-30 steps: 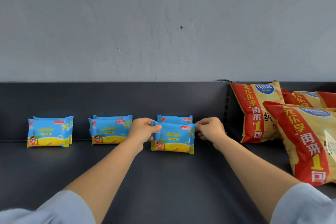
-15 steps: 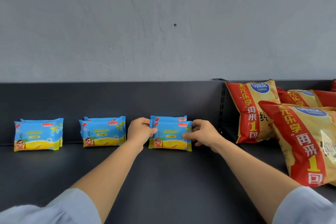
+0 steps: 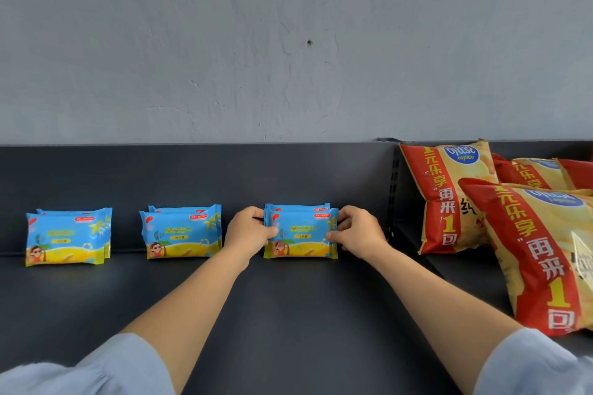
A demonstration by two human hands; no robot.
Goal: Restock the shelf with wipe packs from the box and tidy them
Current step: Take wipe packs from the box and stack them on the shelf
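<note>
Head view: both hands meet on one front wipe pack point(image 3: 301, 237), which stands upright on the dark shelf point(image 3: 288, 314) near its back panel. The left hand point(image 3: 248, 231) grips the pack's left edge, thumb across the printed face and the other fingers curled out of sight behind it. The right hand point(image 3: 357, 232) pinches the right edge the same way, and its fingertips are hidden too. A rear wipe pack point(image 3: 296, 206) stands right behind the held one; only its top strip shows, so I cannot tell whether the two touch.

Just left of the left hand stands a middle pair of packs point(image 3: 181, 236), one behind the other. Farther left is a far pair of packs point(image 3: 67, 240), its print blurred.

Right of the right hand, past a slotted post point(image 3: 391, 189), lie red and yellow snack bags point(image 3: 449, 199), several overlapping and cut off by the frame edge. Pale blue sleeves point(image 3: 122, 365) are cropped at the bottom.
</note>
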